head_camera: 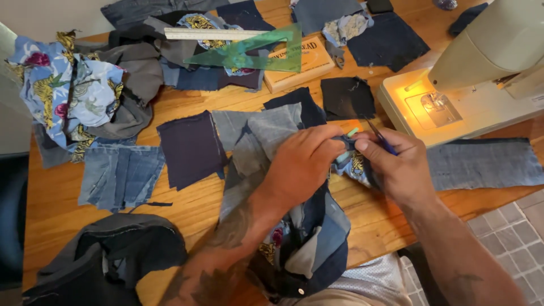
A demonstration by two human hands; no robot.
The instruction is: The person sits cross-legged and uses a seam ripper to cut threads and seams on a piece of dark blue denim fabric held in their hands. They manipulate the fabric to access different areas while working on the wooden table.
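Your left hand (303, 164) pinches the soft, floppy patchwork cloth (294, 226) at the table's middle (your right hand (396, 167), at 3 o'clock, grips a thin blue tool (381, 139)), so I'd hold it near the seam edge.

Varnished orange-brown wooden desk (187, 212): smooth, slight sheen. Patchwork of blue denim cloth pieces (266, 141): matt, frayed. Translucent green plastic set square (255, 54): glossy. Cream plastic sewing machine (487, 45): smooth.
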